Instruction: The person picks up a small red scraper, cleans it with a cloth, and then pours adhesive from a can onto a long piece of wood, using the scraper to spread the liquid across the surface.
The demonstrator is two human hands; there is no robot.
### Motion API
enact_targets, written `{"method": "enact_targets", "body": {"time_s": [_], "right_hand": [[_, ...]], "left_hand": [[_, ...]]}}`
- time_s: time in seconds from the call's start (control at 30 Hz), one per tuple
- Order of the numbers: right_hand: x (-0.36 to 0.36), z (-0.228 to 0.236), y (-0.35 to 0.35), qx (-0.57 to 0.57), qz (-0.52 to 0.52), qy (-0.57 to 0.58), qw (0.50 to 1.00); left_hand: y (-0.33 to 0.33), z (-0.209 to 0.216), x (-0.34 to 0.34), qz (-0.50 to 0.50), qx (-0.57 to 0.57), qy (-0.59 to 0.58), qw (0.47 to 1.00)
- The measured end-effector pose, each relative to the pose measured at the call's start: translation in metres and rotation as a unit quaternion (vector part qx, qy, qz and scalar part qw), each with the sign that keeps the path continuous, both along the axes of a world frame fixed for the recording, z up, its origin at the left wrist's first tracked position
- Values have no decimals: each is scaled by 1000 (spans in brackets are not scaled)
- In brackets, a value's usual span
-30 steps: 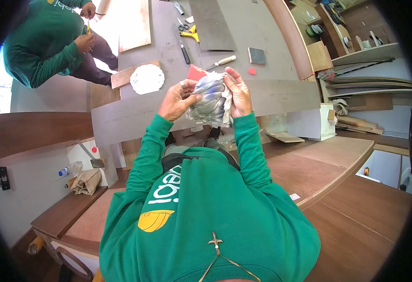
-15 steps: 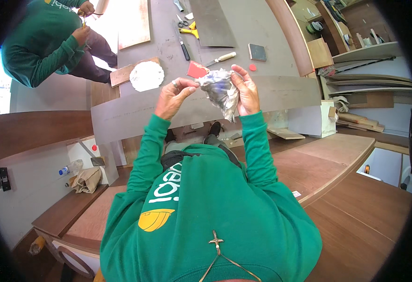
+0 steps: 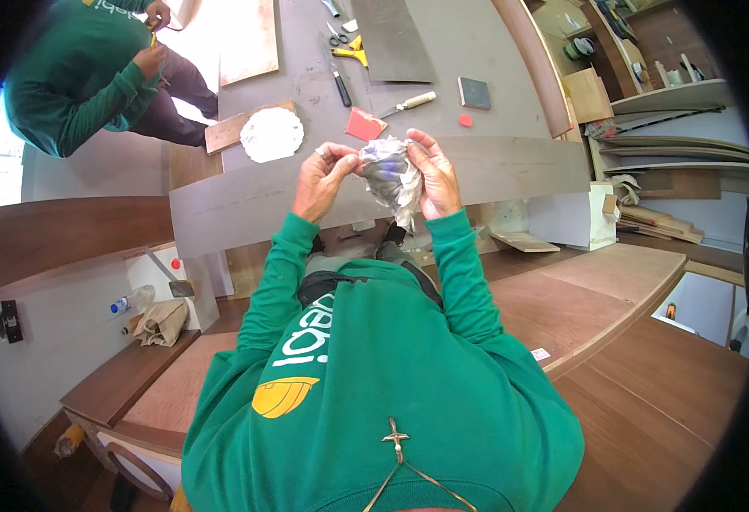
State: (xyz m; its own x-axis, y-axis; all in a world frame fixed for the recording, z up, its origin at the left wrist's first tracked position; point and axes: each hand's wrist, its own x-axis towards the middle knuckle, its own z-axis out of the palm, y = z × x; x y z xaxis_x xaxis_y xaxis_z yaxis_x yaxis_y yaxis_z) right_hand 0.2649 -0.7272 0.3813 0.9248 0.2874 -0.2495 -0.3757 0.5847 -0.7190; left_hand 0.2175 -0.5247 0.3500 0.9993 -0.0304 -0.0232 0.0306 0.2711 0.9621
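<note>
A crumpled, stained whitish rag (image 3: 394,183) hangs between my two hands, above the near strip of the grey worktable. My left hand (image 3: 321,182) pinches its upper left edge between thumb and fingertips. On the other side, my right hand (image 3: 436,177) grips the rag with thumb and fingers. Just beyond lie a flat red piece (image 3: 364,124) and a putty knife (image 3: 410,104) with a pale handle. To the left, a round mass of white paste (image 3: 272,135) sits on a wooden board (image 3: 223,135).
Farther back lie a black-handled knife (image 3: 342,89), scissors (image 3: 337,36), a yellow tool (image 3: 351,56) and a dark panel (image 3: 391,43). A dark block (image 3: 474,93) and red disc (image 3: 466,121) are at right. A person in green (image 3: 80,81) stands at far left.
My hands have come closer together, the right one shifting left. The rag is bunched a little more narrowly between them. The view has shifted slightly.
</note>
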Motion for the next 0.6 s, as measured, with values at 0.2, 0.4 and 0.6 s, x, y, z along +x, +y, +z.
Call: {"method": "enact_targets", "body": {"time_s": [0.2, 0.4, 0.6], "right_hand": [[6, -8, 6, 32, 28, 28, 999], [33, -33, 0, -57, -25, 8, 998], [29, -62, -22, -57, -28, 48, 997]], "left_hand": [[-2, 6, 12, 96, 286, -133, 944], [25, -24, 13, -21, 69, 54, 996], [49, -40, 20, 12, 44, 94, 995]]}}
